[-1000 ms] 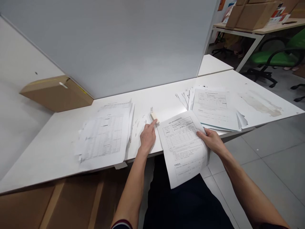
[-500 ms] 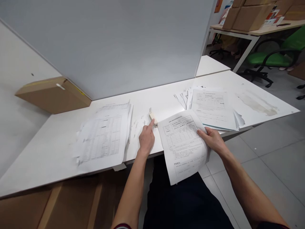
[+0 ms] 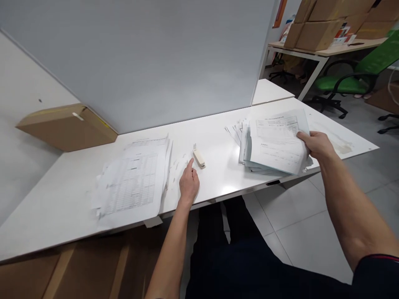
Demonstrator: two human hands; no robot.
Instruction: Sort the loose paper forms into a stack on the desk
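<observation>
left hand (image 3: 189, 182) rests on the white table (image 3: 215, 133), holding nothing, fingers loosely curled and the index finger stretched out. its tip sits just beside the small cream stapler (image 3: 198, 158), which lies ahead and a touch to the right of that hand; i cannot tell if they touch. the stapler's long axis runs slantwise, far end to the left, near end to the right. my right hand (image 3: 316, 144) is well apart from it, off to the right, pinching the edge of the top sheet (image 3: 274, 143) on the right paper pile (image 3: 245, 143). the left paper pile (image 3: 134, 178) lies left of my left hand.
</observation>
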